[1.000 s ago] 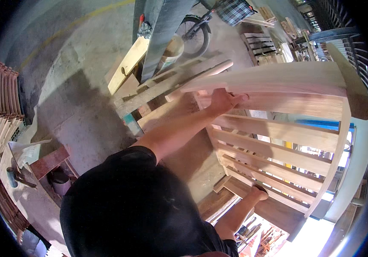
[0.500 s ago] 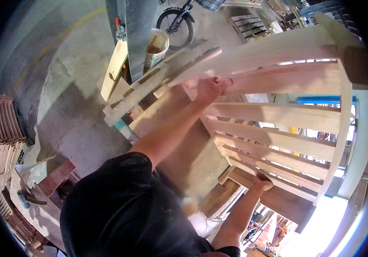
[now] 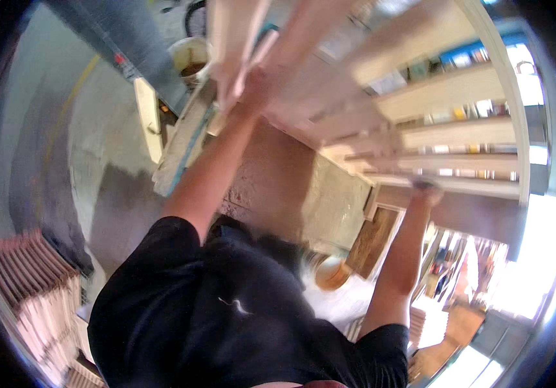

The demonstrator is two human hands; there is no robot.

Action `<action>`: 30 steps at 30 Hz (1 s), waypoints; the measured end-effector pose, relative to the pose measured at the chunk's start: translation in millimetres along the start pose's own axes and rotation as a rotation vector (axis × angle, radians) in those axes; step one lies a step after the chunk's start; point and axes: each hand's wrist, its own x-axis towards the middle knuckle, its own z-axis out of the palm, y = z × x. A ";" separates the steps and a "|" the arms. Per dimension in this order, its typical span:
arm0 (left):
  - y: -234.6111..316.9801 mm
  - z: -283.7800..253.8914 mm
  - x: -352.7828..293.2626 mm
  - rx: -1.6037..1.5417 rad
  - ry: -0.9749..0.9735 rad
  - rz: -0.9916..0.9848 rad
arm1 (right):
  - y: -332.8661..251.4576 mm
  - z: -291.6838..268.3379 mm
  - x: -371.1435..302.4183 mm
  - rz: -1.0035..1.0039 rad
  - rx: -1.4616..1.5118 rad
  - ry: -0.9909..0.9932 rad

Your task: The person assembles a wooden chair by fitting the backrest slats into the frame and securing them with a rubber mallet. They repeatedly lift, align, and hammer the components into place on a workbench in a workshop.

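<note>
A large slatted frame point(image 3: 449, 92) of pale wood fills the upper right, tilted and partly smeared by motion. Its slats run side by side to a curved outer rail point(image 3: 514, 110). My left hand point(image 3: 255, 90) is closed on the frame's near left part, though blur hides the separate fingers. Lower on the right, my right hand point(image 3: 429, 193) is closed at the lowest slats, next to a brown board point(image 3: 478, 210). A dark patch shows at its fingertips; I cannot tell whether it is shadow or a thing.
Stacked curved wooden pieces point(image 3: 29, 278) stand at the lower left. Beyond my left arm are a grey metal post point(image 3: 126, 48), a leaning pale board point(image 3: 147, 119) and a white bucket point(image 3: 189, 58). An orange-brown round container point(image 3: 331, 273) sits near my body.
The slatted frame has swung and tilted, with both hands on it. In the picture my left hand has shifted left and upward, my right hand upward and right. The view has turned too.
</note>
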 end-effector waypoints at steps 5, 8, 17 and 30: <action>12.2 -21.5 -12.0 0.328 -0.027 0.032 | -6.8 -4.9 -87.8 -0.392 -0.576 0.086; 36.6 -11.6 -21.4 0.677 -0.016 0.011 | -8.9 -59.0 -129.3 -0.895 -0.652 0.155; -18.0 -20.8 9.2 0.516 -0.045 0.021 | 4.0 -82.9 -49.8 -0.736 -0.261 0.175; 72.4 25.7 -60.6 0.950 0.076 -0.128 | 48.7 -95.6 4.5 -0.770 -0.480 0.331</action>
